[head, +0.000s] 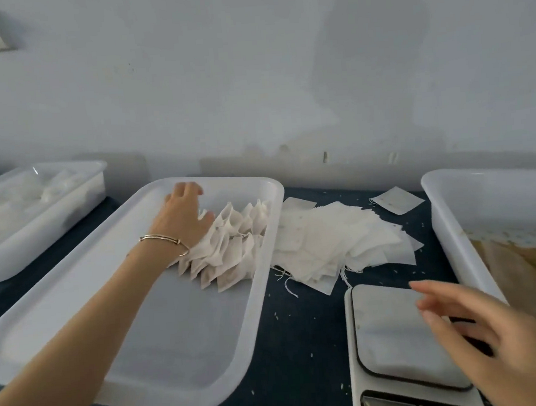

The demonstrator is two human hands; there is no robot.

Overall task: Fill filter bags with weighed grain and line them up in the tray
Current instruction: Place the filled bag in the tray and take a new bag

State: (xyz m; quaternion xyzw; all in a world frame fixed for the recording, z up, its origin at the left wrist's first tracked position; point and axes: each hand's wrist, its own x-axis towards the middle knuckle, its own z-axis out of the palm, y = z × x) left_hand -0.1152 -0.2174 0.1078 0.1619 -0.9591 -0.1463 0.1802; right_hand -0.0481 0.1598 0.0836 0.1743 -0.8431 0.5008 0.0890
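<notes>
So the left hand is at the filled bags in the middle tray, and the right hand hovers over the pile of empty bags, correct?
Not quite. In the head view the left hand is at the filled bags in the middle tray, but the right hand hovers over the scale, not the empty bags.

The near half of the tray [75, 273] is bare floor, open to reach. Its far right corner is blocked by the row of filled bags [232, 253], with the left hand [183, 213] against them. Between tray and scale [399, 336] runs a bare strip of table [302, 343]; the loose empty bags [336, 239] block its far end.
</notes>
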